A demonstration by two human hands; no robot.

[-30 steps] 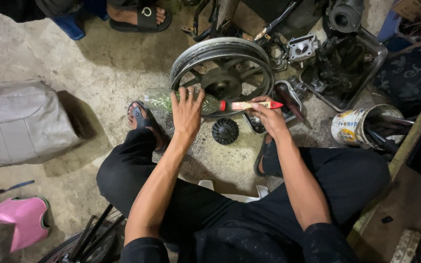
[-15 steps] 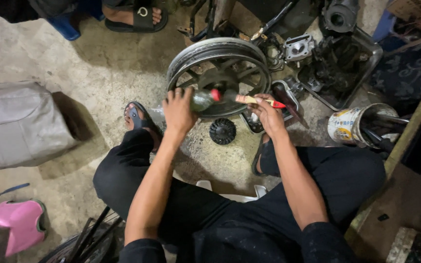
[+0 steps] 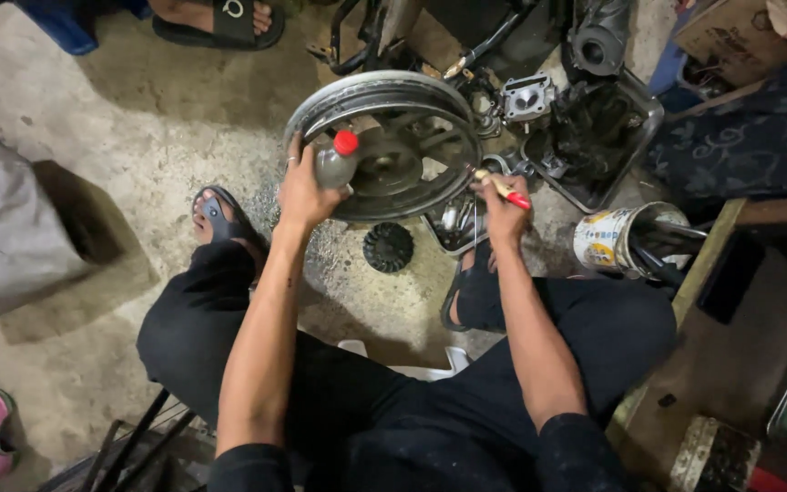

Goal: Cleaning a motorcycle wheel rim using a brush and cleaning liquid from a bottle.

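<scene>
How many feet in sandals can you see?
3. One sandalled foot is by the person's left knee, a second foot is partly hidden under the right hand, and another person's foot is at the top edge. More may be hidden.

Small bottle, dark body with red cap, gripped in the left hand against the near rim of the wheel; no label visible. Tin can at right, near the right knee, lying tilted, with a white, yellow and blue printed wrap and dark tools sticking out of its mouth. Cardboard box, brown, far right corner, partly cut off by the frame edge. No signs or screens.
</scene>
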